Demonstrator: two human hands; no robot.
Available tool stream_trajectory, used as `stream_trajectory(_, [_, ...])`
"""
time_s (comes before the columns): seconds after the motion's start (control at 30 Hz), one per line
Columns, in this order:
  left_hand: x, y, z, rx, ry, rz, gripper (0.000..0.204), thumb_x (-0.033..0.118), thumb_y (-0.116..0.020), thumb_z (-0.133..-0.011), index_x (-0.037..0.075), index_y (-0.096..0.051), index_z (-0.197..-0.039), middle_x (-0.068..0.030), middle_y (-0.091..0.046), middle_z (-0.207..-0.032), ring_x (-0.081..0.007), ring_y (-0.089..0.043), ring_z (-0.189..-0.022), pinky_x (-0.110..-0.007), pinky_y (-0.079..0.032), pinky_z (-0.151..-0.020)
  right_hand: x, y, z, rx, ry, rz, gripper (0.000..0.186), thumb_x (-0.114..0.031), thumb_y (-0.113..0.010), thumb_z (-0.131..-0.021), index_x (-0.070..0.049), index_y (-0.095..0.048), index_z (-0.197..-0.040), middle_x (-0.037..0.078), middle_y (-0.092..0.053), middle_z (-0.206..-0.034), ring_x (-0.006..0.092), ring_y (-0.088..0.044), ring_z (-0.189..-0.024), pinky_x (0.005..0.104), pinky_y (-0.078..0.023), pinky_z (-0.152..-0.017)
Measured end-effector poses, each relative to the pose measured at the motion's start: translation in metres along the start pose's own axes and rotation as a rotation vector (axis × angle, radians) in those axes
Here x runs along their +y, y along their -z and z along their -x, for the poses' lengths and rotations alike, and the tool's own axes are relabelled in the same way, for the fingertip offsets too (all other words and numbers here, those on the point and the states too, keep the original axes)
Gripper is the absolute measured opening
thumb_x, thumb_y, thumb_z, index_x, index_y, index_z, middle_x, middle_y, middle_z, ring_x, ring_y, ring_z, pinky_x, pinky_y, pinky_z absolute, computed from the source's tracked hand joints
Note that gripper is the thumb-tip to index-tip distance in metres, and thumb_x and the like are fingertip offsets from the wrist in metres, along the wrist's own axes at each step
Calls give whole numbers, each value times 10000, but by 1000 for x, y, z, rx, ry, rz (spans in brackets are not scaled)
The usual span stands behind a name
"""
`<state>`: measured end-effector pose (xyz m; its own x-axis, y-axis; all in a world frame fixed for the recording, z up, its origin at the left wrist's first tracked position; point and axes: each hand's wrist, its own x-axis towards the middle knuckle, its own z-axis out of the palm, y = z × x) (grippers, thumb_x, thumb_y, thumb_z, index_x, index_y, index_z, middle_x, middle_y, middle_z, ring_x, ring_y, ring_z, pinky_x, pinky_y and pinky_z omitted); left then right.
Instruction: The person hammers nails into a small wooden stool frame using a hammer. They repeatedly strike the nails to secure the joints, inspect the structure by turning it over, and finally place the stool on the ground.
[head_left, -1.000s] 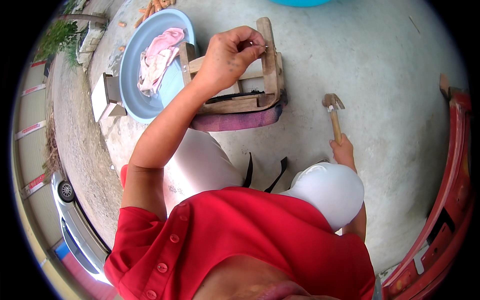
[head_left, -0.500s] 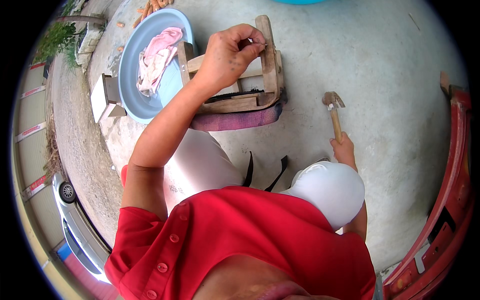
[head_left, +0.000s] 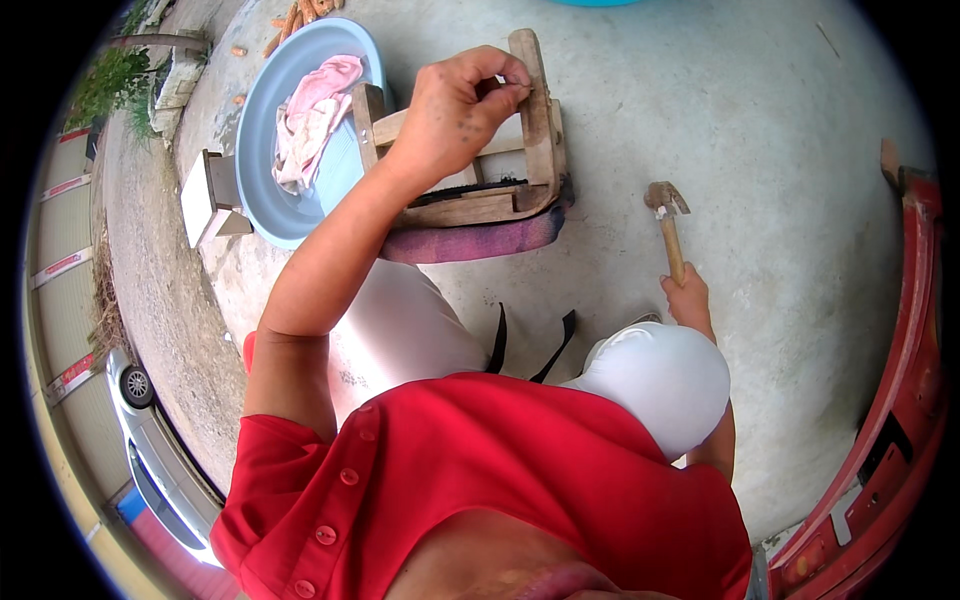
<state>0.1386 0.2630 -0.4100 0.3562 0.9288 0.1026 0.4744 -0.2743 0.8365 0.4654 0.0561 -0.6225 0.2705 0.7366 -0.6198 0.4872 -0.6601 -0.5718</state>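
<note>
Pale floor (head_left: 760,110) is spreading under everything. Blue basin (head_left: 345,172) is sitting left, partly behind the stool (head_left: 470,209). Stool is lying overturned ahead of the knees (head_left: 655,385), purple seat (head_left: 480,240) facing the body, right leg (head_left: 538,135) pointing away. Pink cloth (head_left: 315,110) is lying in the basin. Hammer (head_left: 669,230) is sitting well right of that leg and nearer the body, long axis running away, roughly parallel to the leg, head at the far end; can't tell if it's touching floor. Left hand (head_left: 455,110) is being the nearer one, pinching narrow at the leg's left side. Right hand (head_left: 688,298) is gripping the handle's near end, well apart from the stool. Left fingertips are seemingly holding a tiny bit (head_left: 528,88), too small to identify
</note>
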Motion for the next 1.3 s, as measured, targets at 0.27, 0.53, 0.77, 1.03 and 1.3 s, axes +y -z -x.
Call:
stream_trajectory(0.27, [1, 0, 0, 4, 12, -12, 63, 17, -625, -858, -7, -632, -916, 1, -637, -809, -51, -557, -771, -210, -459, -726, 0, -1, 0, 7, 7, 16, 281, -202, -635, -813, 16, -518, -945, 231, -613, -813, 388, -605, -775, 435, -459, -703])
stream_trajectory(0.53, [-4, -3, 3, 6, -50, -32, 69, 26, -642, -837, -16, -646, -891, -40, -642, -824, -104, -576, -778, -243, -463, -727, -20, 2, 14, 16, -31, -118, 211, -174, -615, -834, -1, -511, -894, 135, -568, -701, 236, -547, -598, 363, -445, -578])
stream_trajectory(0.77, [-9, -5, 3, 34, -109, 59, 73, 6, -656, -814, -41, -645, -869, -52, -619, -846, -133, -564, -782, -251, -452, -724, -137, 63, 71, -9, 94, -307, 169, -142, -621, -849, -51, -481, -819, -4, -468, -616, 71, -434, -491, 243, -365, -449])
stream_trajectory(1.03, [-11, -12, 1, 99, -196, -30, 83, 0, -701, -756, 1, -660, -828, -49, -591, -847, -177, -562, -705, -289, -460, -637, -242, 103, 133, 5, 496, -126, 163, -159, -640, -859, -47, -528, -896, -28, -472, -618, 49, -412, -532, 233, -340, -467])
stream_trajectory(1.3, [-19, -12, 4, 149, -289, -91, 87, 17, -706, -752, 21, -669, -831, -43, -602, -851, -188, -567, -683, -289, -462, -621, -260, 99, 149, -23, 514, -47, 188, -176, -650, -861, -45, -518, -880, -31, -438, -581, 55, -383, -534, 245, -328, -487])
